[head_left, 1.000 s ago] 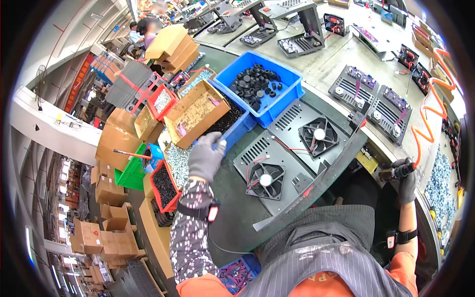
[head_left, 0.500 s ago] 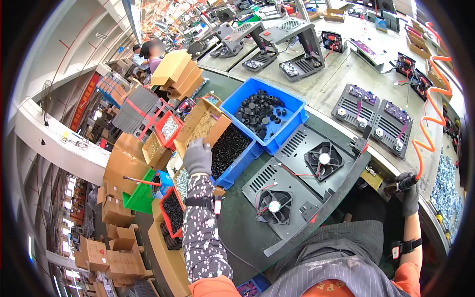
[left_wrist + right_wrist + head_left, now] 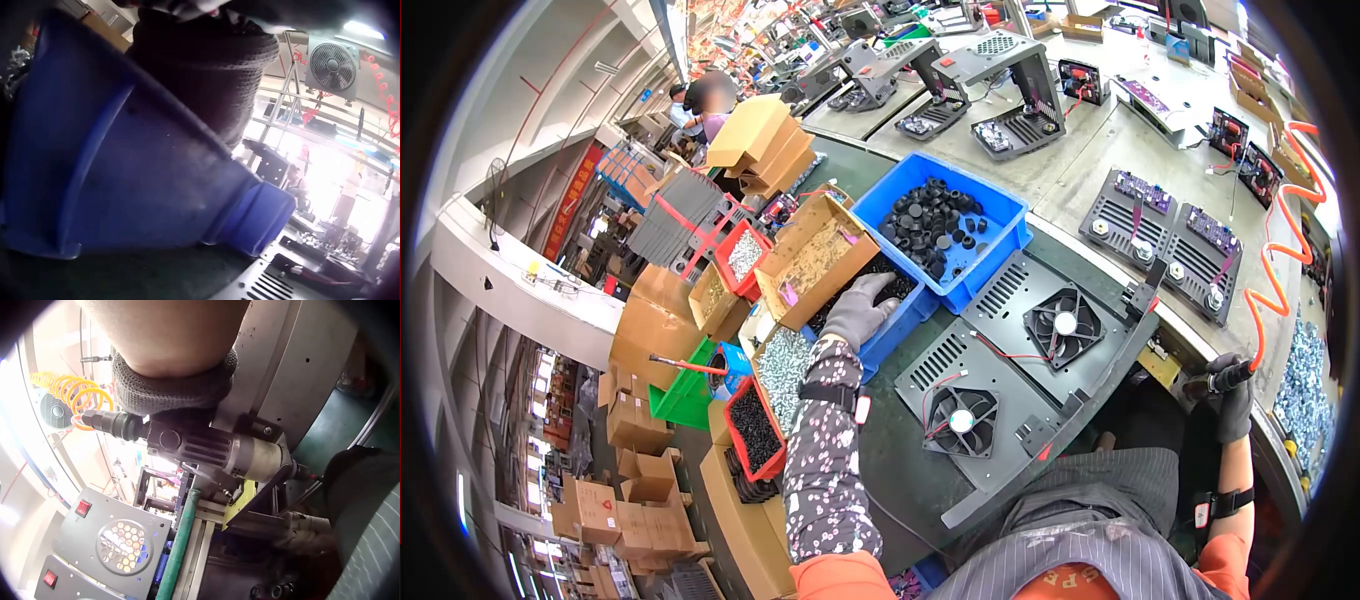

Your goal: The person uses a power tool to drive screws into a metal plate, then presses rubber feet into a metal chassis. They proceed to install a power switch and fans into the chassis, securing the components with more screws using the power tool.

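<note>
In the head view, my gloved left hand (image 3: 858, 312) reaches into a blue bin (image 3: 883, 352) of small black parts, thumb apart from the fingers, fingertips partly lost among the parts. The left wrist view has the glove (image 3: 197, 81) behind the bin's blue wall (image 3: 156, 175). At the right edge of the bench, my right hand (image 3: 1234, 408) grips a dark power driver (image 3: 1232, 376) joined to an orange coiled hose (image 3: 1257, 310). The right wrist view shows the driver (image 3: 200, 449) below the glove (image 3: 172, 390). Two black fans (image 3: 1064, 324) (image 3: 961, 420) lie on dark slotted panels (image 3: 1000, 365).
A blue bin (image 3: 990, 255) of black caps stands behind the panels. Left of my left hand are a cardboard tray (image 3: 815, 255), silver screws (image 3: 784, 368) and a red tray (image 3: 773, 465) of black screws. Panels with circuit boards (image 3: 1208, 232) lie on the metal bench.
My left hand has moved rightward from beside the cardboard tray to the blue bin of small black parts. The right hand still grips the driver. The head view has shifted slightly.
</note>
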{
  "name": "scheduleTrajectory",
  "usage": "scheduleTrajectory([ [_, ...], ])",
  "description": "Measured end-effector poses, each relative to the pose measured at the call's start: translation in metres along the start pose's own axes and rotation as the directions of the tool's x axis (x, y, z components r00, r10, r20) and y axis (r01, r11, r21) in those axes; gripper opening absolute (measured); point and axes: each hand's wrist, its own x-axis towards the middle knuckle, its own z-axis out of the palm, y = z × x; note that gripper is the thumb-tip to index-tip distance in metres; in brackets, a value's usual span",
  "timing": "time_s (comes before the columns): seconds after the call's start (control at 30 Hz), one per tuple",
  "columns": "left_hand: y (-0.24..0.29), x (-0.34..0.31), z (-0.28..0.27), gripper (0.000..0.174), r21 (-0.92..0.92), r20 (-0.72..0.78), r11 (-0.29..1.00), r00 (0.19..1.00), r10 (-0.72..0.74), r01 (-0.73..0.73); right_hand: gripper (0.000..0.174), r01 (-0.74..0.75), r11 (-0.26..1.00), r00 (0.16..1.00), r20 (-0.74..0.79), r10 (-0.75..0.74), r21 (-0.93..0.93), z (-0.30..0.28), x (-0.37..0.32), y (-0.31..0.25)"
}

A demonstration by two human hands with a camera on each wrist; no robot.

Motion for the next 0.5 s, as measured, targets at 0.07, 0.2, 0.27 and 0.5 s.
scheduleTrajectory([
  [0.07,0.009,0.010,0.003,0.050,-0.005,-0.015,0.997,0.997,-0.076,0.076,0.048,-0.019,1.000,0.999,0.052,0.018,0.010,-0.003,0.000,0.001],
  [0.2,0.008,0.023,0.007,0.048,-0.109,0.022,0.977,0.983,-0.184,0.186,0.041,0.041,0.999,0.999,-0.006,-0.041,-0.002,-0.001,0.000,0.005],
  [0.27,0.013,0.025,0.004,0.051,-0.080,0.119,0.963,0.962,-0.248,0.258,0.042,0.049,0.998,0.999,-0.004,-0.049,0.031,-0.003,0.002,0.013],
  [0.5,0.044,0.024,-0.019,0.057,-0.040,0.344,0.931,0.879,-0.329,0.364,0.048,0.070,0.997,0.997,0.013,-0.070,0.040,-0.001,0.006,0.009],
])
